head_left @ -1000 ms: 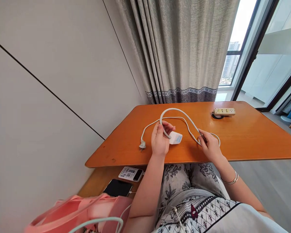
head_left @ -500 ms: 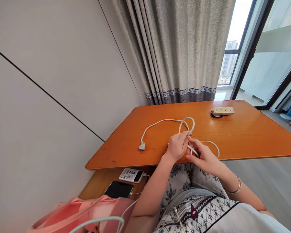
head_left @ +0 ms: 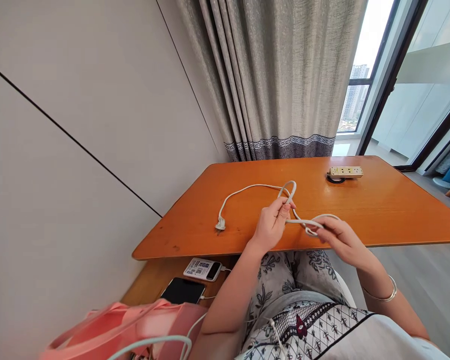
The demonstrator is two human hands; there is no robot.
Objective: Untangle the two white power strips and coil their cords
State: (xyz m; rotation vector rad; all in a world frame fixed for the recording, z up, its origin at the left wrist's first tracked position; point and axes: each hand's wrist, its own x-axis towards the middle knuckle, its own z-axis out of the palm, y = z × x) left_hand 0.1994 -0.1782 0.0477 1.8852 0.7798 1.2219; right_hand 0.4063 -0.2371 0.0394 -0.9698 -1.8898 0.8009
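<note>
A white power cable (head_left: 247, 188) runs over the orange table (head_left: 378, 205), with its plug (head_left: 220, 224) lying near the front left edge. My left hand (head_left: 270, 225) pinches a small upright loop of the cable above the table's front middle. My right hand (head_left: 341, 239) grips another stretch of the same cable just to the right, with a loop curling over its fingers. A short length of cable is stretched between the two hands. The white adapter block seen before is hidden.
A beige power strip (head_left: 346, 172) lies at the table's far right. On a lower shelf sit a power bank (head_left: 202, 269) and a dark phone (head_left: 183, 290). A pink bag (head_left: 127, 327) lies bottom left. Curtain and window are behind.
My left hand moved right and gathered the wide cable loop into a small one. My right hand then pulled away to the right, drawing the cable taut between the hands.
</note>
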